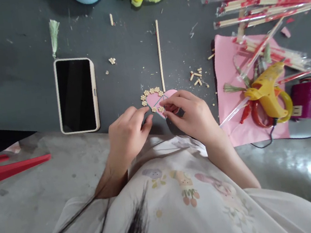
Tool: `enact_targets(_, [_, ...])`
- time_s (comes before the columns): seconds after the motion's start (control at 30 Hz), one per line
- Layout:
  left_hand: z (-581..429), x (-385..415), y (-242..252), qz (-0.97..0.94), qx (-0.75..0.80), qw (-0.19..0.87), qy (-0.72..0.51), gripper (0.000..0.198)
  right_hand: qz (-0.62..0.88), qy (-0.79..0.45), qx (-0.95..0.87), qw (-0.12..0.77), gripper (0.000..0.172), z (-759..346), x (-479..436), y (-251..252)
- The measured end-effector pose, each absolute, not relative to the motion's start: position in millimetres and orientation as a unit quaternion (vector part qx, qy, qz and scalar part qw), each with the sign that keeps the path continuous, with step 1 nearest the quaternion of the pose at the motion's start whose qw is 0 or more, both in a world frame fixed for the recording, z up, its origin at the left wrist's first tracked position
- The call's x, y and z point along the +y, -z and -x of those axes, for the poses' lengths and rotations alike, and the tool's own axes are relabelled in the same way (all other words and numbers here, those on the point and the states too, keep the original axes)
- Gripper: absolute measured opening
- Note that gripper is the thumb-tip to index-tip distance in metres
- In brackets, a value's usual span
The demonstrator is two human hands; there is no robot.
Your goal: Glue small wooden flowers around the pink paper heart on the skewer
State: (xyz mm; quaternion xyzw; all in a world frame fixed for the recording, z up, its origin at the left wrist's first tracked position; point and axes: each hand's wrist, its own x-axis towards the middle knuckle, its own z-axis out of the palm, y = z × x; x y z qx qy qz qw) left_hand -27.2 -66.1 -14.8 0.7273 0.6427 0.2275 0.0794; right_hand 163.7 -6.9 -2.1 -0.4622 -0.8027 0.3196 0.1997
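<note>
Evidently, your work stood partway along. Before you, near the table's (132,83) near edge and between your two hands, lay a pink heart (154,99) marked with thin dark lines. Flower-like clusters (151,91) of small pale pieces bordered its left lobe, and two more stood lower on the heart, close to your fingertips. This left part of the border was the portion done. The visible rim of the right lobe carried no clusters, so that side, along with the gap low on the left, was judged to remain; your right hand (193,109) covered part of it. A loose cluster (112,61) lay farther off to the left, and short cut pieces (196,78) lay to the right, probably stock for more.

The heart's tip pointed nearward, toward you, and its notch faced far. A pale stick (160,56) ran from the notch to the far side, leaning only slightly right, its long axis nearly in line with the heart's.

Your left hand (128,130) was loosely curled at the heart's left edge, thumb and forefinger apart with nothing visible between them. Your right thumb and fingers converged beside the lower cluster; whether they gripped it could not be told.
</note>
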Motion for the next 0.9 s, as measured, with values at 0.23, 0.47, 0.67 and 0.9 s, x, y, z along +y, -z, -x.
enact_targets(0.23, [27.3,-70.8,15.7,-0.725,0.639,0.084,-0.242,0.014,0.469,-0.32,-0.797,0.205,0.013,-161.7,-7.3,1.5])
enact_targets(0.47, [26.2,-73.6,18.1,-0.738,0.625,0.067,-0.245,0.015,0.475,-0.308,-0.8,0.2,0.011,-160.0,-7.4,1.7])
enact_targets(0.67, [24.9,-72.4,19.1,-0.737,0.628,0.06,-0.242,0.015,0.475,-0.303,-0.801,0.203,0.01,-160.3,-7.3,3.3])
enact_targets(0.9, [24.1,-72.0,18.8,-0.733,0.626,0.075,-0.254,0.014,0.465,-0.308,-0.805,0.203,0.014,-161.7,-7.6,3.2])
